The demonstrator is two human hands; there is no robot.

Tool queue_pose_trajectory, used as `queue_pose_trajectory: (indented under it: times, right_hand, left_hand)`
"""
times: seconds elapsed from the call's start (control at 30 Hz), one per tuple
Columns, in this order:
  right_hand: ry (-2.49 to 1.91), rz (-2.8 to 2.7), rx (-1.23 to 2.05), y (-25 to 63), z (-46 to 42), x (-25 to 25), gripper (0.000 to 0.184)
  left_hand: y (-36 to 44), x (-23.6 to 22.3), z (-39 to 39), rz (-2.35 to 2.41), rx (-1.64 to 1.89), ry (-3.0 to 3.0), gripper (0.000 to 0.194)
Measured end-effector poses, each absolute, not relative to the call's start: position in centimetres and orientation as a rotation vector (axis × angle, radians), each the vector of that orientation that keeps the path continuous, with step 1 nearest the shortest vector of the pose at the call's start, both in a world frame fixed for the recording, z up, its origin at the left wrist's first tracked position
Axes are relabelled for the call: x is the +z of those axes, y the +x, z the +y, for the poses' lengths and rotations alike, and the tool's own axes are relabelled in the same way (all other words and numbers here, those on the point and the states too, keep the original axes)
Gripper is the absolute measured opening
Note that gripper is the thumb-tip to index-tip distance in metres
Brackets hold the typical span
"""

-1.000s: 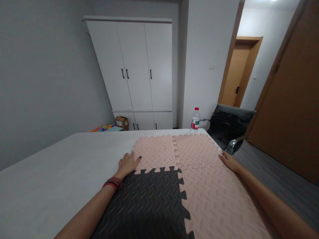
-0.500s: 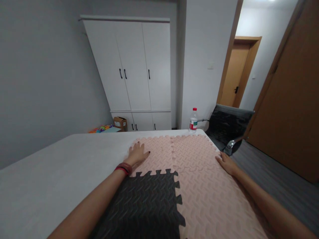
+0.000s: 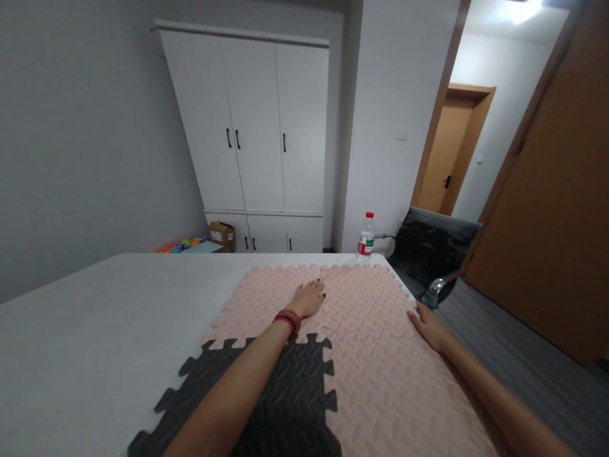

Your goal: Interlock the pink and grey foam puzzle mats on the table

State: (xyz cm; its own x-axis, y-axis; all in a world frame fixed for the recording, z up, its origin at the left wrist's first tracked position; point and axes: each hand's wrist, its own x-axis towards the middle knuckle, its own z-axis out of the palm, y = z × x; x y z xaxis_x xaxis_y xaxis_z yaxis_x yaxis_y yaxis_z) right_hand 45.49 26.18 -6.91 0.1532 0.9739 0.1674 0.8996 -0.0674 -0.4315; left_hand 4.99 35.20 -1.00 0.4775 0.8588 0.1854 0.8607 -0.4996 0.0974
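My left hand [image 3: 309, 299] lies flat with its fingers stretched out on the seam between two pink foam mat tiles at the back. A red bracelet circles its wrist. The pink foam mat [image 3: 399, 381] has a diamond-plate texture and jigsaw edges. At front left, a black foam mat tile [image 3: 285, 387] sits against the pink ones, partly hidden under my left forearm. My right hand [image 3: 428, 325] rests on the right edge of the pink mat, fingers extended and holding nothing.
The mats lie on a white table [image 3: 95, 330]. A water bottle [image 3: 366, 236] with a red cap stands at its far right corner. Beyond the right edge is a black chair [image 3: 431, 251]. A cardboard box [image 3: 222, 235] and white wardrobe [image 3: 261, 127] are behind.
My left hand has slid right across the back pink tile from its left side to the seam. The right hand stays at the right edge. The view has shifted slightly.
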Motion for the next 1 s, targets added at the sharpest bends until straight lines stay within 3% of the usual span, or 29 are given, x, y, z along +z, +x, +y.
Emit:
queue_pose_trajectory:
  times: [0.47,1.0]
  right_hand:
    - [-1.992,-1.836,0.286,45.2,26.0,-6.4,0.081]
    - [-2.036,-1.786,0.299,45.2,26.3,-6.0,0.074]
  left_hand:
    - [6.8,-1.4,41.6,-1.681,-0.342,-2.577,0.044]
    - [9.4,0.9,37.1,-1.643,-0.317,-2.501,0.042]
